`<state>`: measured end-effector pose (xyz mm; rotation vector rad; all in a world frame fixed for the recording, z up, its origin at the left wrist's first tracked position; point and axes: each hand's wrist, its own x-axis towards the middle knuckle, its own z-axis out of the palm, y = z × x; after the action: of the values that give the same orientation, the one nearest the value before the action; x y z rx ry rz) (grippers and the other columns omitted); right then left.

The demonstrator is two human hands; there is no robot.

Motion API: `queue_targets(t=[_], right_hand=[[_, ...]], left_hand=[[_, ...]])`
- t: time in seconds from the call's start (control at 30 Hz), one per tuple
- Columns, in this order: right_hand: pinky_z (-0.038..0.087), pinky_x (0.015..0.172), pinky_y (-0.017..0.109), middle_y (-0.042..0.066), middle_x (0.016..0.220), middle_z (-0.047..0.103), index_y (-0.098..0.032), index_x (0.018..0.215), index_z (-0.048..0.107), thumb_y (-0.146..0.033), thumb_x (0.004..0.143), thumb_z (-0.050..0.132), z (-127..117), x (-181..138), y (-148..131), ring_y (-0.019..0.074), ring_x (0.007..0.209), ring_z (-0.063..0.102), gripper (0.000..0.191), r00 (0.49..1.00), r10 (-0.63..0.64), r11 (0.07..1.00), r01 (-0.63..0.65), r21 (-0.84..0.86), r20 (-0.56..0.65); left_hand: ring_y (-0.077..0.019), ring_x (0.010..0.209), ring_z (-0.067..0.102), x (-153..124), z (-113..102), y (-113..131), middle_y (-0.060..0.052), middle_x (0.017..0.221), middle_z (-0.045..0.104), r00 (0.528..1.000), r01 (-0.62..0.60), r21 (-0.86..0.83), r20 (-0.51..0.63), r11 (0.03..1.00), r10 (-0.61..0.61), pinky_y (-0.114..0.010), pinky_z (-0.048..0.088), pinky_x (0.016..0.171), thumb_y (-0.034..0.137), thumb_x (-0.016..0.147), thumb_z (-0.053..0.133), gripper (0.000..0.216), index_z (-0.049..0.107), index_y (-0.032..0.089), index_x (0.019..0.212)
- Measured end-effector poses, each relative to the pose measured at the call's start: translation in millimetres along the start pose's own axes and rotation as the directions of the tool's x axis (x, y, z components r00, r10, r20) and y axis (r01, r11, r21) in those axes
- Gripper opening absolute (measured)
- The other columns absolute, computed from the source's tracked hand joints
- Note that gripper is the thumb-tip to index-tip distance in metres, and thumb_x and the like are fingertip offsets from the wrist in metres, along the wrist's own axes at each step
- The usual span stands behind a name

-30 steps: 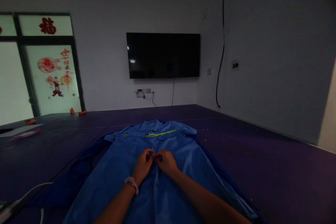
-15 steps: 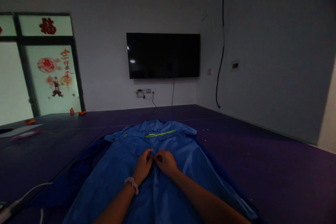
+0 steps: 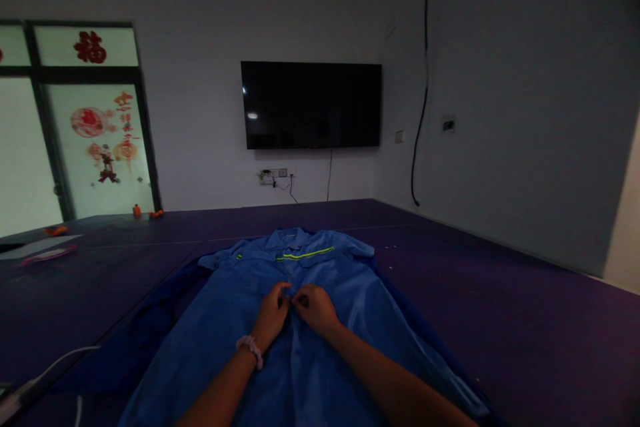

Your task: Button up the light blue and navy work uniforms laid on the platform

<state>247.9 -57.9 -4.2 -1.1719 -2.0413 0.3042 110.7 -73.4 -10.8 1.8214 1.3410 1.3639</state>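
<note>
A blue short-sleeved shirt (image 3: 345, 307) with a yellow-green stripe across its chest is spread out in front of me, collar at the far end. My left hand (image 3: 273, 310), with a scrunchie (image 3: 250, 349) on the wrist, pinches the shirt's front placket near the middle. Close against it from the right, my right hand (image 3: 314, 307) pinches the same placket. The fingertips of both hands nearly meet, and any button between them is too small to make out. Darker blue cloth (image 3: 135, 340) lies beneath the shirt and shows at both sides.
The shirt lies on a dark purple surface (image 3: 500, 320). A white cable (image 3: 65, 355) runs at the lower left. Farther left are a pink-edged item (image 3: 49, 255), a pale sheet (image 3: 40, 247) and small orange objects (image 3: 156, 214). A television (image 3: 313, 105) hangs on the far wall.
Both hands stay at the placket, with only a very slight shift of the fingers. The shirt lies as before.
</note>
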Motion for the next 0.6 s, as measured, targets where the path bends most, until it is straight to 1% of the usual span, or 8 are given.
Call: queue_targets(t=[0.07, 0.2, 0.4, 0.6], right_hand=[[0.042, 0.063, 0.020, 0.002, 0.075, 0.067, -0.019, 0.073, 0.067, -0.018, 0.071, 0.053, 0.2, 0.1, 0.1, 0.0127, 0.068, 0.060, 0.014, 1.000, -0.003, 1.000, 0.003, -0.004, -0.002], [0.042, 0.062, 0.020, 0.002, 0.074, 0.066, -0.018, 0.074, 0.067, -0.017, 0.070, 0.053, 0.7, 0.3, 0.2, 0.0123, 0.066, 0.059, 0.015, 1.000, -0.001, 1.000, 0.001, -0.014, -0.003], [0.042, 0.063, 0.020, 0.002, 0.075, 0.066, -0.019, 0.074, 0.067, -0.018, 0.069, 0.054, 0.2, -0.2, 0.4, 0.0128, 0.068, 0.060, 0.014, 1.000, 0.000, 1.000, 0.000, -0.009, 0.005], [0.043, 0.063, 0.019, 0.002, 0.075, 0.067, -0.018, 0.073, 0.066, -0.015, 0.067, 0.053, 3.2, 1.1, 3.7, 0.0125, 0.067, 0.060, 0.015, 1.000, -0.004, 1.000, 0.004, 0.014, 0.001]], left_hand=[[-0.0144, 0.065, 0.051, 0.5, 0.1, -1.2, 0.000, 0.068, 0.053, 1.000, -0.007, 0.002, -0.001, 1.000, 0.007, -0.027, 0.041, 0.066, 0.018, 0.073, 0.042, 0.031, 0.055, 0.016, 0.102], [-0.0139, 0.061, 0.049, 0.8, 0.1, -2.8, 0.002, 0.063, 0.051, 1.000, -0.006, 0.000, 0.004, 1.000, 0.006, -0.026, 0.040, 0.063, 0.017, 0.073, 0.041, 0.032, 0.054, 0.015, 0.102], [-0.0141, 0.062, 0.051, -0.1, -0.9, -1.5, 0.002, 0.061, 0.051, 1.000, 0.002, -0.024, -0.002, 1.000, -0.002, -0.026, 0.041, 0.065, 0.016, 0.072, 0.042, 0.032, 0.055, 0.016, 0.102], [-0.0128, 0.057, 0.048, 0.2, -0.7, -0.9, 0.004, 0.057, 0.047, 1.000, 0.011, -0.012, -0.002, 1.000, -0.011, -0.024, 0.040, 0.060, 0.015, 0.071, 0.042, 0.032, 0.055, 0.015, 0.101]])
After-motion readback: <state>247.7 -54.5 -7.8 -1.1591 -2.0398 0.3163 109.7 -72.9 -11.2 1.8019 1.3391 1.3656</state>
